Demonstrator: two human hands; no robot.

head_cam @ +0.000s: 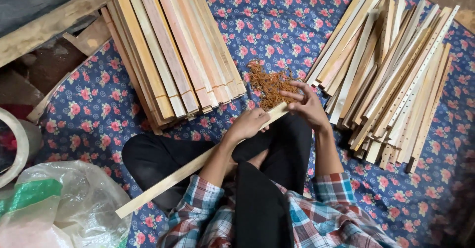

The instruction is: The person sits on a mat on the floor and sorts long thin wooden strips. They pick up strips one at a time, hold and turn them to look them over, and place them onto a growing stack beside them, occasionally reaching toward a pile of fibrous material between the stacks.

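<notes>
I sit cross-legged on a blue floral cloth (277, 20). My left hand (249, 123) grips a long pale wooden slat (168, 181) that lies slanted across my lap, its far end near the middle of the cloth. My right hand (307, 104) is at the slat's far end, fingers pinched, touching the edge of a heap of small orange-brown rubber bands (268, 84). Whether a band is between the fingers is too small to tell.
A neat stack of long slats (173, 45) lies to the left. A looser pile of slats with rows of holes (391, 75) lies to the right. Clear plastic bags (59, 203) and a white roll (20, 144) sit at the lower left, with a wooden beam (44, 25) beyond.
</notes>
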